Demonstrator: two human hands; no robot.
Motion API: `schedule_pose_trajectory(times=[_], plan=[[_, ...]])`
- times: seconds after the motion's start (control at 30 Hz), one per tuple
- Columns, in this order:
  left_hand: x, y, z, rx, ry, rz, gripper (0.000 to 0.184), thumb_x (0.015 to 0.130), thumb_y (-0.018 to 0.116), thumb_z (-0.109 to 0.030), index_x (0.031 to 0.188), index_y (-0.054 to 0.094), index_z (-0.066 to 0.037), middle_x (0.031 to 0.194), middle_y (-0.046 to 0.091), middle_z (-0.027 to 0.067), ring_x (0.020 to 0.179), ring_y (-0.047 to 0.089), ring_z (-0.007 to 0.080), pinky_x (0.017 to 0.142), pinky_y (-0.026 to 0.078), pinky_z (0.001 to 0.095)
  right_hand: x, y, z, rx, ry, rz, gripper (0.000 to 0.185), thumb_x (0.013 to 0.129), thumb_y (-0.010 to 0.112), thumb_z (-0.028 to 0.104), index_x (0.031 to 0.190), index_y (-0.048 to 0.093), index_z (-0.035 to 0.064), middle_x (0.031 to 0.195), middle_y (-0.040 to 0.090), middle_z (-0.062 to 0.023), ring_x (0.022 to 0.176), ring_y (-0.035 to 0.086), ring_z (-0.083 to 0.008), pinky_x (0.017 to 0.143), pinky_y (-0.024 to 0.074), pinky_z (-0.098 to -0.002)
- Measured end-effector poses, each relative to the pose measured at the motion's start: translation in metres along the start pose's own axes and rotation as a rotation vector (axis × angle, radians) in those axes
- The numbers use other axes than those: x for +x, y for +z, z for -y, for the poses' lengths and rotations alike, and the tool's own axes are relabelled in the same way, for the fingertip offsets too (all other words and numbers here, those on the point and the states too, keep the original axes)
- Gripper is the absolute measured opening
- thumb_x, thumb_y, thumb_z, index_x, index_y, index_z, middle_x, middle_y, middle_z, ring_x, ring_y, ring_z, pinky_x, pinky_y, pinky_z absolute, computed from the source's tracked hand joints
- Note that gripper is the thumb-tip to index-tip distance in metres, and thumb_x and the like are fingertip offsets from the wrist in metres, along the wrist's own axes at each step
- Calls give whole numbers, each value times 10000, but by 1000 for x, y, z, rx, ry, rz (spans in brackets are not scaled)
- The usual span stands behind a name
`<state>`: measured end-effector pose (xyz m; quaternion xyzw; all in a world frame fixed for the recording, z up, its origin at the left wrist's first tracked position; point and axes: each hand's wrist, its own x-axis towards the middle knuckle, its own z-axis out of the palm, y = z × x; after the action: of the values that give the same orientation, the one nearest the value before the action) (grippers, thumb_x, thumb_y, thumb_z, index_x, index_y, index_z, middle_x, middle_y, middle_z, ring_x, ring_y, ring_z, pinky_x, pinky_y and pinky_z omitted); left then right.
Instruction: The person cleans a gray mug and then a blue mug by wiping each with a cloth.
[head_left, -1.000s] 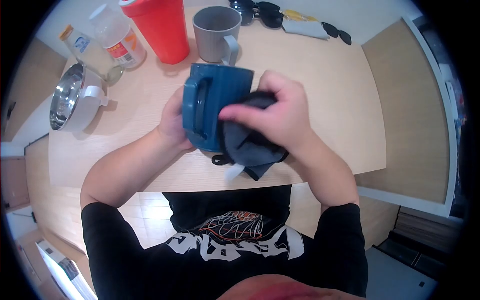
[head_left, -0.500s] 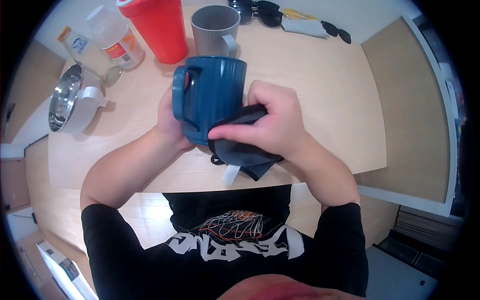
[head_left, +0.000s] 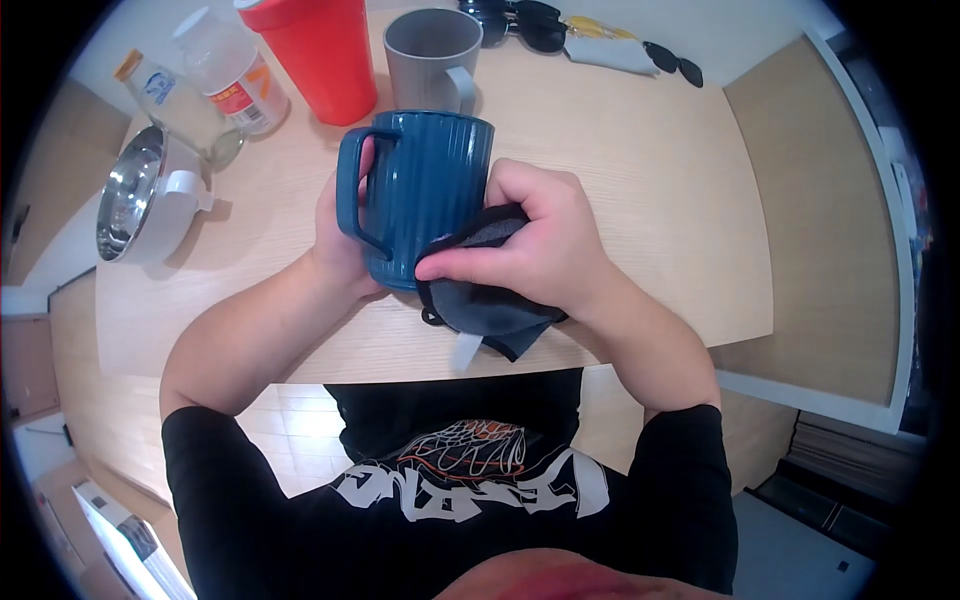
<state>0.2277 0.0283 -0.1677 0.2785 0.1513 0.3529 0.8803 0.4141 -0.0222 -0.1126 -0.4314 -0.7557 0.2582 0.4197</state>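
A dark blue ribbed mug (head_left: 430, 190) is held upright over the near part of the table, its handle pointing left. My left hand (head_left: 340, 235) is closed around the mug's far left side, with most of the fingers hidden behind the mug and its handle. In my right hand (head_left: 545, 235) is a bunched dark grey cloth (head_left: 490, 300) with black edging and a white tag. The thumb pinches the cloth against the mug's lower right side. Part of the cloth hangs below the hand.
Behind the blue mug stand a grey mug (head_left: 432, 65) and a red cup (head_left: 318, 65). At the left are a plastic bottle (head_left: 240, 85), a glass bottle (head_left: 180, 110) and a white bowl with a steel inside (head_left: 130, 200). Sunglasses (head_left: 530, 30) lie along the back edge.
The blue mug has turned slightly in my left hand, so its handle now sticks out further left. My right hand and the cloth have shifted only a little.
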Motion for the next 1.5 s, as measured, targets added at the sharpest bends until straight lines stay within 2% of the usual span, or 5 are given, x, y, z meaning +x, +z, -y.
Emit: schedule_pose_trajectory(times=[0.37, 0.83, 1.07, 1.27, 1.5], plan=[[3, -16, 6, 4, -26, 121, 684, 964, 501, -543, 1405, 457, -21, 1306, 588, 182, 1165, 619, 306, 1010, 514, 444, 7, -18, -14, -93, 45, -210, 589, 593, 937, 479, 700, 532, 66, 629, 566, -41, 550, 577, -142, 551, 494, -215], [-9, 8, -4, 31, -27, -44, 728, 860, 598, -534, 1415, 463, -83, 1362, 555, 183, 1227, 580, 333, 1045, 489, 477, 2, 11, -9, -290, -377, -277, 376, 792, 788, 202, 1098, 640, 41, 1149, 551, -168, 1040, 540, -329, 892, 470, -400], [-6, 6, -2, 74, 11, -64, 728, 854, 587, -531, 1434, 455, -111, 1376, 550, 181, 1247, 564, 341, 1055, 470, 479, -1, 12, -15, -231, -297, 29, 644, 985, 523, 325, 1522, 323, 31, 1616, 174, -230, 1486, 148, -464, 1197, 179, -490], [-5, 12, 0, -27, 79, -177, 798, 823, 553, -609, 1444, 432, -121, 1402, 523, 177, 1307, 505, 353, 1108, 398, 517, -3, 20, -10, -276, -344, 112, 626, 932, 580, 194, 1495, 374, 13, 1591, 272, -206, 1482, 163, -472, 1191, 219, -501], [-9, -3, -6, -129, 80, -61, 833, 808, 538, -669, 1372, 474, -61, 1341, 559, 193, 1229, 562, 355, 1062, 448, 497, -5, 28, -6, -275, -525, 4, 522, 755, 699, -4, 1269, 615, 1, 1363, 575, -174, 1350, 471, -392, 1099, 411, -497]])
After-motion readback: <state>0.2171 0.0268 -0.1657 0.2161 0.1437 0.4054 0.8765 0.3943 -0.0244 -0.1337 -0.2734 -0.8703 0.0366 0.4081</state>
